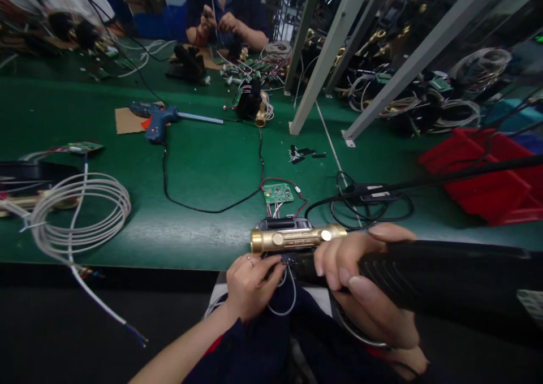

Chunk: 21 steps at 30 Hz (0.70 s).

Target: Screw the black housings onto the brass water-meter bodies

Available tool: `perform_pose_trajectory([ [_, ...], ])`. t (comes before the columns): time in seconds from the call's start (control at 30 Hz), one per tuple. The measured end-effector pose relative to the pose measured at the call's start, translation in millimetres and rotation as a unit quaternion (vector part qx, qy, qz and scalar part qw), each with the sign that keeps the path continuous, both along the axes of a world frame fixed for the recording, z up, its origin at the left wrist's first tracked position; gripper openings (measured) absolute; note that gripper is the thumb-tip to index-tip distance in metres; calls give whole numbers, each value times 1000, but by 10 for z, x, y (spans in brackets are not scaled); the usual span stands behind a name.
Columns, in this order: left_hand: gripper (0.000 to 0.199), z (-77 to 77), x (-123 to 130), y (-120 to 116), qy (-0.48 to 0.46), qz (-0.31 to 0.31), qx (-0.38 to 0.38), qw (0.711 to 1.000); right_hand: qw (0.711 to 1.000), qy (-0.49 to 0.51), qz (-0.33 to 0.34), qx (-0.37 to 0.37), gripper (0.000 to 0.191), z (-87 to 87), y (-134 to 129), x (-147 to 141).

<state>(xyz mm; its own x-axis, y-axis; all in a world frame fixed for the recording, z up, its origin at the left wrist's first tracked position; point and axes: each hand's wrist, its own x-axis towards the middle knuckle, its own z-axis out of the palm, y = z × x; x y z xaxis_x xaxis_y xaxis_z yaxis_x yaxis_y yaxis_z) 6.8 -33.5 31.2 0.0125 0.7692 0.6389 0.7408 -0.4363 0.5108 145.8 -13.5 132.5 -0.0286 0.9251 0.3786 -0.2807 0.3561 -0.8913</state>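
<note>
A brass pipe-like valve body [297,238] with a black housing behind it lies at the table's front edge. Thin wires join it to a green circuit board [279,193]. My right hand [360,271] is wrapped around a thick black electric screwdriver [441,274], its front end pointing left to the near side of the brass body. At that end my left hand [254,282] is closed, thumb and forefinger pinched together close to a looped grey cable [292,302]. What lies between these fingertips is too small and hidden to make out.
A blue glue gun [158,125] lies on cardboard at the back left. Coiled white cable [80,217] hangs over the front edge. A black adapter [369,192], red bin [492,175] and slanted metal posts [326,61] stand right. Across the table, another person's hands [220,23] work.
</note>
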Motion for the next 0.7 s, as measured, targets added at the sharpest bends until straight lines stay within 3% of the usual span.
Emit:
perform_pose_trajectory([
  [0.17, 20, -2, 0, 3, -8, -3, -7, 1000, 998, 8, 45, 44, 35, 3, 29, -59],
  [0.53, 16, -47, -2, -16, -23, -5, -20, 1000, 998, -25, 19, 48, 36, -69, 42, -103],
  [0.7, 13, -88, -74, -27, -38, -60, 0, 997, 998, -38, 15, 53, 37, -73, 44, -121],
])
